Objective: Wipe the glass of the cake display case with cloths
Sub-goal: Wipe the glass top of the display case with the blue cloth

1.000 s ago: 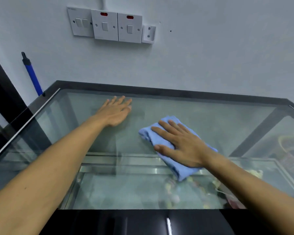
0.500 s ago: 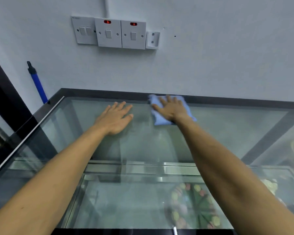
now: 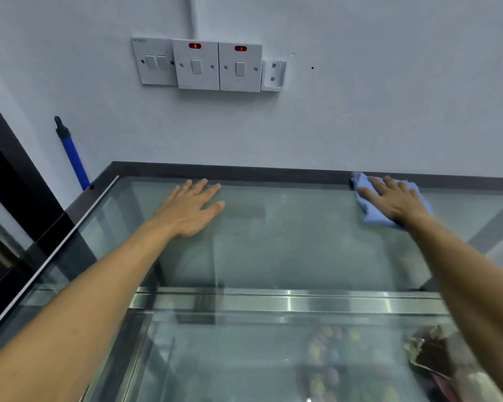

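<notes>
The glass top of the cake display case (image 3: 288,242) fills the lower view, framed by a dark rim. My right hand (image 3: 395,200) lies flat with straight fingers on a light blue cloth (image 3: 370,216), pressing it onto the glass at the far edge, right of centre. The cloth's far corner touches the dark back rim. My left hand (image 3: 190,207) rests flat on the glass further left, fingers spread, holding nothing.
A white wall stands right behind the case, with a row of switches (image 3: 198,65). A blue broom handle (image 3: 73,158) leans at the back left corner. Cakes and sweets (image 3: 325,358) show blurred through the glass on a lower shelf.
My right hand has slid the cloth from the near middle of the glass out to the far edge, then right along the back rim. My left hand has stayed in place.
</notes>
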Motion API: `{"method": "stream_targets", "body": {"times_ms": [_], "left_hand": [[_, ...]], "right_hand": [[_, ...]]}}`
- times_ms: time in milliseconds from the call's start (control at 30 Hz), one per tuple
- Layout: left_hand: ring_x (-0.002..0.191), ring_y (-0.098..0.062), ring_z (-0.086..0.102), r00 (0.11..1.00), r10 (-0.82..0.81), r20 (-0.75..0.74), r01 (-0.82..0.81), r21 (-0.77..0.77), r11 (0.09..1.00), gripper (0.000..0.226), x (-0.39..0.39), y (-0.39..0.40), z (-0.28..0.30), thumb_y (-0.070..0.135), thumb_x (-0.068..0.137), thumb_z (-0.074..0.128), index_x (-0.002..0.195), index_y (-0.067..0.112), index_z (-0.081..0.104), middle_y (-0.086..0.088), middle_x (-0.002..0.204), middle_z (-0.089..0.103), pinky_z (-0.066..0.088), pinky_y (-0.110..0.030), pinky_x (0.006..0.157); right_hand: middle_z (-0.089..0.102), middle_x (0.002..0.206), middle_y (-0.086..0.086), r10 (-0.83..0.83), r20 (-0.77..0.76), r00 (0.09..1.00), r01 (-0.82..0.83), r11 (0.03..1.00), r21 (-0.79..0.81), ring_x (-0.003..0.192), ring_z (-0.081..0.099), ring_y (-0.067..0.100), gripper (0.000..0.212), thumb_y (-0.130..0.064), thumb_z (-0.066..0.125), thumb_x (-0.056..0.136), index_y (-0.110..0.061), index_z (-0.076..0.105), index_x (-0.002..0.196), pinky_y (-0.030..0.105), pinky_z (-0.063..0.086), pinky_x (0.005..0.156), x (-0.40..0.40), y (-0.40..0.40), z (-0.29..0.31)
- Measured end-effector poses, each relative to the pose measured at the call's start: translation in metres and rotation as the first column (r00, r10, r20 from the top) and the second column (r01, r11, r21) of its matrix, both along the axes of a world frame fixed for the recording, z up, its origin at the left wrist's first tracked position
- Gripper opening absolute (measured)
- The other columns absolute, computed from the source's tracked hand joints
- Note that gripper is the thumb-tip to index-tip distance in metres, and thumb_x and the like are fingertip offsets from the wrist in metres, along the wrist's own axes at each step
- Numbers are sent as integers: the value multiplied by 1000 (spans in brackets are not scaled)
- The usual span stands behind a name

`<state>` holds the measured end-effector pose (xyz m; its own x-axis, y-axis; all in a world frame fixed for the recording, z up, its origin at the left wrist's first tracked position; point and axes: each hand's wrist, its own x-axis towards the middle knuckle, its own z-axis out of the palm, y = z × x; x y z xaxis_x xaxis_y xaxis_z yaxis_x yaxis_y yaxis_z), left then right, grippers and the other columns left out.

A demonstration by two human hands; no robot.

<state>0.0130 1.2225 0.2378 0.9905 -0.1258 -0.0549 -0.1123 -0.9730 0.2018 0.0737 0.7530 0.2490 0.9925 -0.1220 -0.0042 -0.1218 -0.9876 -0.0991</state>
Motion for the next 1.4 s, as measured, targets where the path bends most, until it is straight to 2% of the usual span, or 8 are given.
{"method": "stream_targets", "body": {"times_ms": [233, 400, 533, 800, 933, 1033, 1200, 1400], "left_hand": [[160, -19, -8, 1000, 10, 3, -10, -7, 1000, 57, 3, -1, -4, 50, 109, 14, 164, 42, 2, 10, 174, -5, -5, -41, 129], [161, -20, -5, 1000, -11, -8, 10, -37, 999, 55, 2, 1, 1, 49, 110, 9, 164, 41, 8, 9, 174, -1, -4, -41, 129], [160, -23, -7, 999, 36, -23, -36, -3, 999, 59, 5, 25, 1, 63, 106, 12, 163, 48, 7, 6, 174, -3, -5, -45, 129], [161, -24, -6, 996, 93, 5, -93, 16, 996, 61, 5, 49, -4, 65, 105, 14, 163, 46, 7, 8, 174, -3, -2, -45, 130], [161, -23, -2, 998, 61, 11, -60, -54, 997, 65, 4, 56, -2, 59, 100, -3, 163, 46, 10, 7, 174, 1, -1, -44, 130], [161, -24, -2, 999, 55, 3, -54, -76, 996, 87, 0, 56, -1, 74, 85, -14, 163, 44, 11, 7, 174, 1, -1, -43, 130], [161, -24, -6, 997, 73, 9, -73, 21, 997, 70, -3, 51, -4, 73, 101, 12, 164, 44, 5, 7, 174, -4, -1, -45, 130], [161, -22, -3, 994, 106, 8, -106, 7, 994, 67, -6, 47, -2, 70, 103, 20, 164, 44, 8, 7, 174, -1, -1, -43, 130]], "right_hand": [[7, 173, 5, 399, -40, 916, -396, 916, 66, 158, 6, 34, 74, -71, 25, 101, -35, 14, 164, 49, 5, 127, -8, 241, 0], [7, 172, -14, 684, 42, 728, -686, 728, 19, 159, 0, 13, 72, -79, 24, 96, -51, 11, 160, 37, 0, 129, -137, 182, -4], [10, 169, -18, 537, 3, 844, -537, 843, 40, 156, 0, 2, 87, -91, 12, 82, -51, 16, 159, 19, -10, 123, -127, 80, 5], [9, 173, 7, 189, -6, 982, -188, 981, 56, 157, 8, 37, 77, -74, 23, 98, -35, 16, 164, 53, 8, 126, 16, 193, 1], [15, 171, 7, 630, -10, 776, -630, 776, 6, 156, 13, 32, 84, -80, 14, 92, -35, 17, 163, 50, 10, 126, -68, 305, -6], [6, 173, -7, 796, 18, 605, -796, 604, 32, 160, -1, 18, 75, -78, 25, 95, -47, 13, 161, 41, -2, 129, -174, 245, -1], [4, 171, -18, 621, -17, 784, -619, 784, 48, 157, -7, 1, 71, -84, 18, 91, -58, 9, 157, 22, -8, 124, -159, 101, 13], [15, 172, 6, 230, -9, 973, -230, 973, 27, 156, 13, 36, 85, -81, 16, 91, -36, 15, 164, 51, 11, 125, 6, 128, 2]]}}
